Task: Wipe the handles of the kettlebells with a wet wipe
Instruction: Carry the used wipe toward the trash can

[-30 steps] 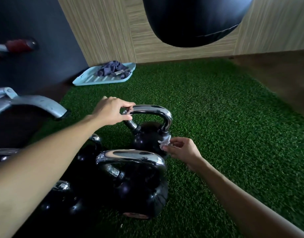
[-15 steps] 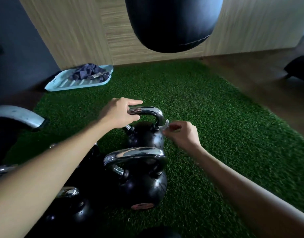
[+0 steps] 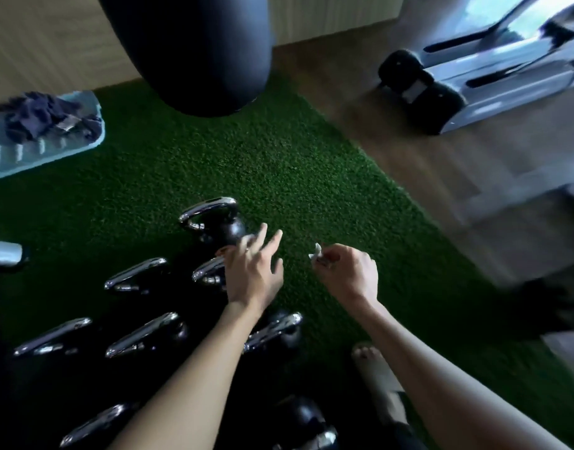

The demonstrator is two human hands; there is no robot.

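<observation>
Several black kettlebells with chrome handles stand in rows on the green turf at lower left. The farthest kettlebell (image 3: 219,222) stands alone ahead of the rows. My left hand (image 3: 254,271) hovers just right of it, fingers spread, holding nothing, and partly covers another chrome handle (image 3: 207,271). My right hand (image 3: 347,274) is over bare turf to the right, pinching a small crumpled white wet wipe (image 3: 315,253) between its fingertips, clear of any kettlebell.
A black punching bag (image 3: 194,50) hangs ahead. A light blue tray (image 3: 35,154) with dark cloths lies at far left. A dumbbell (image 3: 418,89) and grey gym machine (image 3: 506,60) stand on the wood floor at right. A bare foot (image 3: 371,362) rests on the turf.
My left hand has let go of the far kettlebell's handle and opened. My right hand has pulled the wipe away from that handle to the right. The view has swung right and risen.
</observation>
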